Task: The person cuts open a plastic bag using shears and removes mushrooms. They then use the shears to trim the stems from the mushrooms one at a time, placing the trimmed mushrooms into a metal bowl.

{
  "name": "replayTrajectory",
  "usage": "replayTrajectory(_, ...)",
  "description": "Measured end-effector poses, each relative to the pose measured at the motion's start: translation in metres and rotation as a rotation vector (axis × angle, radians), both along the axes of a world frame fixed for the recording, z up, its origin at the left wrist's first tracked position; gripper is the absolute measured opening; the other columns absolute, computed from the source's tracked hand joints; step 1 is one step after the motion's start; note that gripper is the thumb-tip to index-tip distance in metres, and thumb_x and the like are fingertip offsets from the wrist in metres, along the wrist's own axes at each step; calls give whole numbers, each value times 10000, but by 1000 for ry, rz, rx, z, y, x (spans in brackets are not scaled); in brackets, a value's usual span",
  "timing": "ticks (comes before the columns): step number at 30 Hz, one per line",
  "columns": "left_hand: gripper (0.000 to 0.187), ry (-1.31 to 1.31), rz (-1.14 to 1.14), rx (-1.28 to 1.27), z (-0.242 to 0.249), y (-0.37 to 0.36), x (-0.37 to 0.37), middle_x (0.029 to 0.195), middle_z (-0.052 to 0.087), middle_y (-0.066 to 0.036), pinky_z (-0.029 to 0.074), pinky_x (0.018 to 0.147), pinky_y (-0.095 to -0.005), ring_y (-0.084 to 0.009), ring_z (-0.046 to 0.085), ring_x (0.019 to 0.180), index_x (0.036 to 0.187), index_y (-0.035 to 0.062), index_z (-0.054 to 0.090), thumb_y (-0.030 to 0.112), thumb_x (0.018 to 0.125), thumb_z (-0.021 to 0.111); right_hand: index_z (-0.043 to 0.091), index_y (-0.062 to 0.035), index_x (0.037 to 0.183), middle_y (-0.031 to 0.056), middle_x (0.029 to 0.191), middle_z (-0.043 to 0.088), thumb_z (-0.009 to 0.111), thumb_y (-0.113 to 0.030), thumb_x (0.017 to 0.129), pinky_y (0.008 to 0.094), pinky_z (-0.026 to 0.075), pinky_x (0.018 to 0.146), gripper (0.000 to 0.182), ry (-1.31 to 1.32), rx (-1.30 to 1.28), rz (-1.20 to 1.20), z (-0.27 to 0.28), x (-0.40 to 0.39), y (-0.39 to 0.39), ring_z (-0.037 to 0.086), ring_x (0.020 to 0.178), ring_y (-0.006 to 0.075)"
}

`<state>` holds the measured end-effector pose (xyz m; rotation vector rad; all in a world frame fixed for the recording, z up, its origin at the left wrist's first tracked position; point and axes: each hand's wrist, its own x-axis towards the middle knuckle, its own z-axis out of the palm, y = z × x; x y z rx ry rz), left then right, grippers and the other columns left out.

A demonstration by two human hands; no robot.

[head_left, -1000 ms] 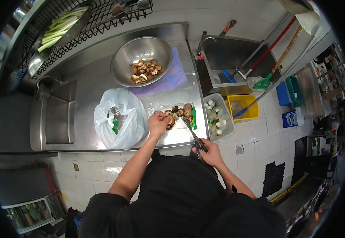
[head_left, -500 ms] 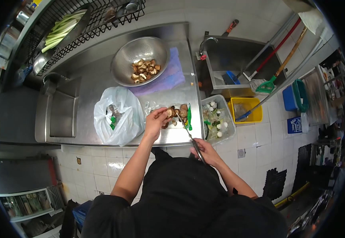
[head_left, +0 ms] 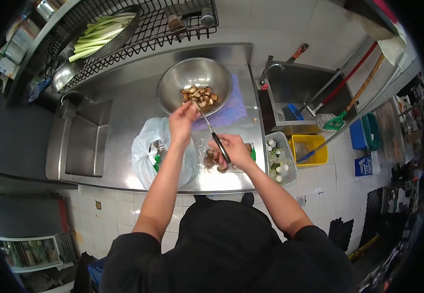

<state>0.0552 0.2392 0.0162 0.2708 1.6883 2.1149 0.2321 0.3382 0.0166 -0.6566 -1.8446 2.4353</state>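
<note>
At the near rim of the steel colander (head_left: 170, 80), my left hand (head_left: 184, 117) pinches what looks like a brown mushroom, partly hidden by the fingers. My right hand (head_left: 234, 151) holds a knife (head_left: 216, 141) by its black handle. The knife's narrow blade, seen almost edge-on, reaches up to the left fingertips. Cut mushrooms (head_left: 200, 95) lie in the colander, which sits partly on a purple cloth (head_left: 236, 102). Under my right hand, more whole mushrooms (head_left: 212, 158) rest on clear plastic, beside a strip of green (head_left: 253, 152).
A white plastic bag (head_left: 143, 156) stands on the steel counter (head_left: 119, 132), left of the mushrooms. To the right are a grey tub (head_left: 292, 171) of scraps and a yellow bucket (head_left: 319, 144). A wire rack (head_left: 153, 36) with green stalks hangs over the back left.
Both hands have moved up and away from my body, with the knife. My left hand has gone from the mushrooms on the plastic to the colander's near rim. The view has shifted slightly.
</note>
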Motion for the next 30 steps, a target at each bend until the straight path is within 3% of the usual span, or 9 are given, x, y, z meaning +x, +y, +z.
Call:
replayTrajectory(3,476,-1,0,-73,-12,0,-49,1143,675,-186,558,844,-325,-224,678,937,1302,-105,560,180,945,695,609,55,1195,53,703,646,778,-290,876,228,421,375,499,-87,75,-18,11,-23,11,560,453,81)
replayTrajectory(5,533,394,138,-534,-10,4,-64,1119,680,-212,542,858,-371,-291,671,958,1312,-87,563,248,926,713,617,53,1175,63,705,649,778,-302,875,230,426,369,492,-130,139,-66,17,-16,14,564,451,84)
replayTrajectory(8,480,818,85,-688,-8,-5,-30,1119,669,-246,526,849,-412,-342,664,973,1230,-68,627,267,898,722,619,56,1144,65,689,646,780,-301,872,227,434,368,477,-115,190,-152,15,21,23,573,453,87)
replayTrajectory(11,208,640,-474,-454,-21,-11,41,896,700,-151,520,757,-405,-288,669,837,984,0,712,173,871,693,609,60,1136,57,668,639,777,-274,875,230,429,352,456,-149,191,-224,-4,69,25,576,447,92)
replayTrajectory(13,162,936,-860,-526,-43,-12,79,904,716,-136,523,781,-422,-293,673,873,960,15,722,119,847,672,613,57,1117,51,655,636,781,-247,870,233,413,338,426,-177,148,-266,-17,101,20,571,438,95)
replayTrajectory(17,197,1400,-831,-1069,-81,-21,96,1036,695,-90,475,892,-426,-287,600,1057,1024,88,714,133,870,599,620,54,1115,45,665,646,798,-228,851,235,407,334,425,-272,79,-298,-27,145,3,568,438,91)
replayTrajectory(24,355,1311,-912,-955,-53,-30,87,1101,652,-115,452,955,-418,-286,573,1092,1192,126,662,116,837,659,657,15,1111,-36,668,603,841,-196,814,205,398,539,408,-307,104,-127,-44,189,-13,494,581,14)
replayTrajectory(29,394,31,-432,-276,-65,-31,98,1186,669,-135,505,929,-354,-236,639,1079,1384,25,538,137,1007,544,576,24,1290,13,869,659,843,-185,799,236,486,681,596,-169,435,-99,-55,207,-17,593,772,67)
replayTrajectory(30,394,35,-423,-286,-61,-32,103,1186,669,-135,505,929,-354,-236,639,1079,1384,25,538,137,1007,544,566,19,1308,35,899,667,829,-163,802,247,500,697,599,-132,575,-116,-56,208,-17,612,774,89)
